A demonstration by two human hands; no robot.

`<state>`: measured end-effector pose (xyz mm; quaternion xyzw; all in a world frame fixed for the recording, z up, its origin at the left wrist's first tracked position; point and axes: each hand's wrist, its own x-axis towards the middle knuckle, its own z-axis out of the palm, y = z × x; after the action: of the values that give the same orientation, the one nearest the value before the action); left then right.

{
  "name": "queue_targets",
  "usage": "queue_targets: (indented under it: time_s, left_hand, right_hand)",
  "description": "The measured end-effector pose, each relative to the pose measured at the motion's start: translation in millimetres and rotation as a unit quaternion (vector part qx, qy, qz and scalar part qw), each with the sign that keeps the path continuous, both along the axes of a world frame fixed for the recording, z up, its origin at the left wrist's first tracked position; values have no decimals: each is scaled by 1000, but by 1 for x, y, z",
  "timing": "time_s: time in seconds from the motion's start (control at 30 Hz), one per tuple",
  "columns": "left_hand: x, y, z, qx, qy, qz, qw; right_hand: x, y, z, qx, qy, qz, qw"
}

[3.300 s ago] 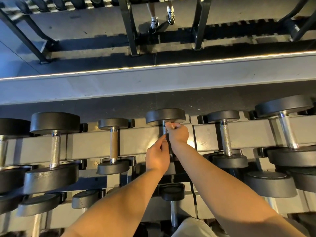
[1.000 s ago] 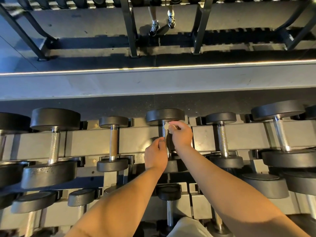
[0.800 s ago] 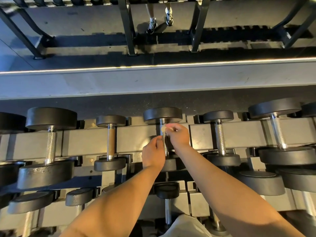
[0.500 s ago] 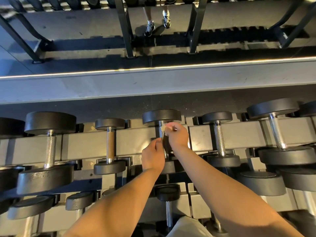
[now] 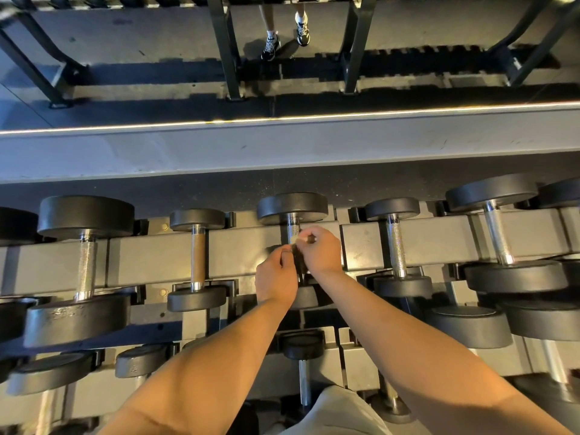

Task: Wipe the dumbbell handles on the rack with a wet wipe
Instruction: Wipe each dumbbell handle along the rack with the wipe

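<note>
The middle dumbbell (image 5: 292, 208) lies across the top rail of the rack (image 5: 150, 259), and only the upper part of its chrome handle (image 5: 294, 228) shows. My right hand (image 5: 323, 252) pinches a small pale wet wipe (image 5: 295, 239) against that handle. My left hand (image 5: 276, 276) sits just below and to the left, its fingers curled at the lower, shadowed part of the handle. Both hands hide the rest of the handle and part of the near weight head.
Neighbouring dumbbells lie on the same rail: a brown-handled one (image 5: 197, 252) to the left, a big one (image 5: 86, 262) further left, two chrome-handled ones (image 5: 395, 246) (image 5: 499, 233) to the right. Lower tiers hold more dumbbells. A person's feet (image 5: 285, 36) stand beyond the far rack.
My right hand with the wipe has slid a little down the handle, away from the far weight head. My left hand stays at the lower part of the handle.
</note>
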<state>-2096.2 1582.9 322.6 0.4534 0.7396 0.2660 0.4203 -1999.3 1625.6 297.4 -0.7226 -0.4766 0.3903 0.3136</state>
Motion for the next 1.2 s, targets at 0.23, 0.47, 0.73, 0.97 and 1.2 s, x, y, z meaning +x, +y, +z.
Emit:
queue_targets:
  time_s: [0.23,0.47,0.73,0.97,1.2]
  left_hand:
    - [-1,-1,-8,2,-23,23,999]
    - [-7,-7,-10,0,-11,-35,999]
    - [-18,-37,-25,-2,-10,-60,998]
    - [-18,-35,-26,-9,-2,-47,999]
    - [-20,-34,-33,-15,10,-53,998]
  right_hand:
    - [0,-9,-4,-39,-25,29,999]
    - [20,-31,8,-189,-46,108,975]
    - [12,-23,11,-122,46,23,991]
    - [10,-27,2,-227,-15,65,972]
    - [22,-28,3,-139,-27,38,989]
